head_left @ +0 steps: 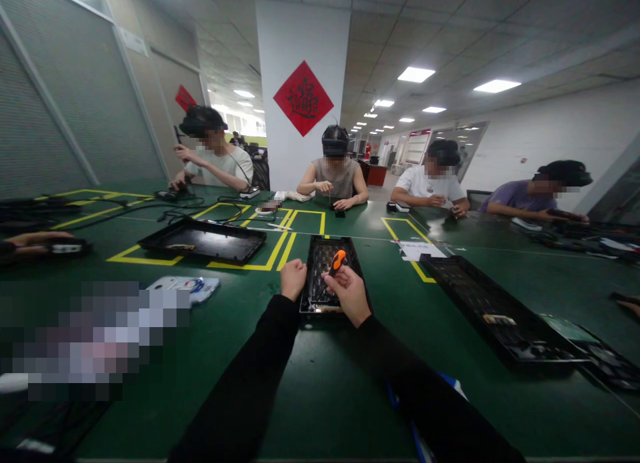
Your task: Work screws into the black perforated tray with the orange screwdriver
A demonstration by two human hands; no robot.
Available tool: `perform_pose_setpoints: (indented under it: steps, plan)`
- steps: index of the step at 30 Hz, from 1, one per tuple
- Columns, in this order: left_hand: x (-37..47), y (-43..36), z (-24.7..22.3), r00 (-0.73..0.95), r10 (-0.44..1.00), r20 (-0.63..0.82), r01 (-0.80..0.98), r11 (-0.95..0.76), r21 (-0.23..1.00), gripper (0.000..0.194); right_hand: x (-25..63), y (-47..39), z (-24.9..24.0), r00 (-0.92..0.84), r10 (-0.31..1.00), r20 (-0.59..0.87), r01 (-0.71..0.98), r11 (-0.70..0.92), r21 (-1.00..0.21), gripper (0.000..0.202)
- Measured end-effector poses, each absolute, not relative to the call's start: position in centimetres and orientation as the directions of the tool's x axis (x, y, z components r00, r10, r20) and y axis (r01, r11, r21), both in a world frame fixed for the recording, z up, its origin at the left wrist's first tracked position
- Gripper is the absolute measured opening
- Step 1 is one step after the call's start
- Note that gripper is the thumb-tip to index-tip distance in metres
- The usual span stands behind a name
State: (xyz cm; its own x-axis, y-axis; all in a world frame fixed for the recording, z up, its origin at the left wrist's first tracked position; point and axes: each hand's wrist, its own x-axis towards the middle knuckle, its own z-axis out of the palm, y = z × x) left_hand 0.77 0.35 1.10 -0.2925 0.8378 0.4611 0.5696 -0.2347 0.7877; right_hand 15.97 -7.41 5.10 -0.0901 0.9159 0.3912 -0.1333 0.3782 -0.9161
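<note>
A long black plastic casing (pixel 320 263) lies lengthwise in front of me, its inner side with rows of small fittings facing up. My right hand (pixel 351 295) is closed on a screwdriver (pixel 337 262) with an orange and black handle, tilted over the casing. The screwdriver's tip is too dark to make out. Against the casing's left edge rests my left hand (pixel 293 278), closed in a fist. Whether it grips the rim or something small is hidden.
Another black casing (pixel 470 303) lies to the right, and a wide black tray (pixel 200 240) to the left. A phone (pixel 205 288) is nearby on the green table (pixel 240 383). Several people sit across the table; a co-worker's hand (pixel 40 240) shows at left.
</note>
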Motion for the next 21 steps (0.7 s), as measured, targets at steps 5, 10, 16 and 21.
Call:
perform_pose_setpoints:
  steps: [5, 10, 16, 21]
  plan:
    - [0.74, 0.34, 0.92, -0.241, 0.849, 0.470, 0.545, -0.283, 0.789, 0.034, 16.11, -7.31, 5.02, -0.115, 0.916, 0.385, -0.132, 0.370, -0.920, 0.037]
    - [0.70, 0.37, 0.61, -0.220, 0.865, 0.451, 0.541, -0.277, 0.794, 0.035, 16.13, -7.23, 5.01, -0.138, 0.911, 0.388, -0.158, 0.367, -0.917, 0.042]
    - [0.68, 0.26, 0.55, -0.206, 0.868, 0.451, 0.546, -0.281, 0.789, 0.035, 16.01, -7.31, 4.93, -0.136, 0.909, 0.395, -0.112, 0.382, -0.917, 0.045]
    - [0.70, 0.13, 0.65, -0.192, 0.869, 0.456, 0.544, -0.292, 0.786, 0.035, 16.09, -7.22, 5.05, -0.118, 0.903, 0.413, -0.134, 0.397, -0.908, 0.044]
